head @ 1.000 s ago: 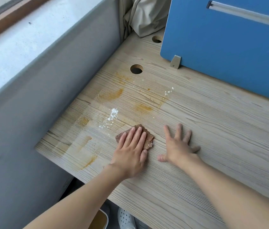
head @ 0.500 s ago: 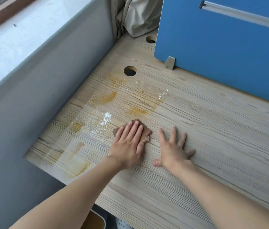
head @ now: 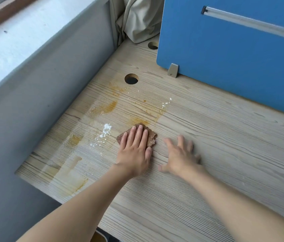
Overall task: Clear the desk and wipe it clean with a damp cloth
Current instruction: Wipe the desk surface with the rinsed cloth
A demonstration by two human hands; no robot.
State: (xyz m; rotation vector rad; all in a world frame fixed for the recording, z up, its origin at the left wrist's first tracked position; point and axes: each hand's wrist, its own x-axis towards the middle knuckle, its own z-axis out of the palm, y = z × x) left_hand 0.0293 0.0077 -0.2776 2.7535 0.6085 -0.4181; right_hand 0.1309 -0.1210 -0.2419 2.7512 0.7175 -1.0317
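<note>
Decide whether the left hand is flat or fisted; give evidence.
Flat: the left hand lies on the cloth, fingers straight, pressing it to the desk.

Room corner in soft daylight
A grey wall (head: 41, 105) runs along the left, under a pale sill (head: 24, 37) and a brown window frame (head: 3, 13). A beige curtain (head: 137, 20) bunches in the far corner. A blue partition (head: 225, 58) with a silver rail (head: 253, 23) stands on a light wood desk (head: 225, 154), on a metal bracket (head: 172, 70)
</note>
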